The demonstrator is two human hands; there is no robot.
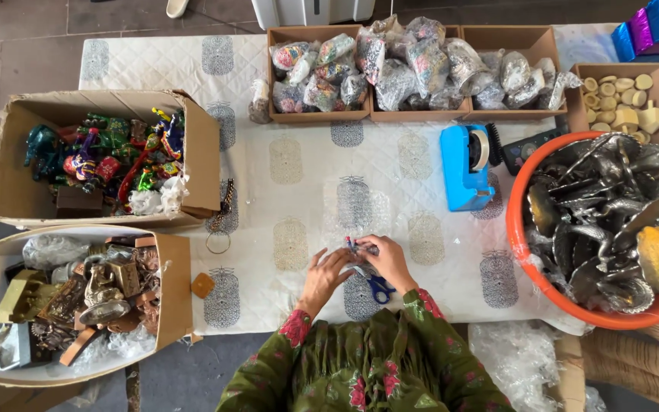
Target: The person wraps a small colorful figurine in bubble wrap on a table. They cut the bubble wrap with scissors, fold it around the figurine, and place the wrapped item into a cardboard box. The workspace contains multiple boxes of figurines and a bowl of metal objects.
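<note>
My left hand [324, 276] and my right hand [387, 261] are together at the near edge of the table, and their fingers meet on a small item wrapped in clear plastic [357, 246], with some red and blue colour inside. Both hands pinch this item between the fingertips; it is too small for me to tell what it is. Just under my right hand lie the scissors with blue plastic handles [377, 288], flat on the white quilted tablecloth with grey printed motifs [299, 179].

To the right of my hands stands a big orange plastic basin [518, 236] full of silver-grey metal pieces, and one yellow lump lies on top of them at the right side. Between the basin and the middle of the table is a blue tape dispenser [463, 169].

At the far side I see a row of brown cardboard boxes with small packets in clear bags [406, 65], and to the far right a smaller box with pale wooden pieces [627, 95].

On the left, well apart from my hands, there are two open cardboard boxes. The far one [17, 191] holds bright colourful figures. The near one [173, 297] holds brass and copper-coloured ornaments. A small brown square piece [203, 284] lies on the cloth just beside the near box.
</note>
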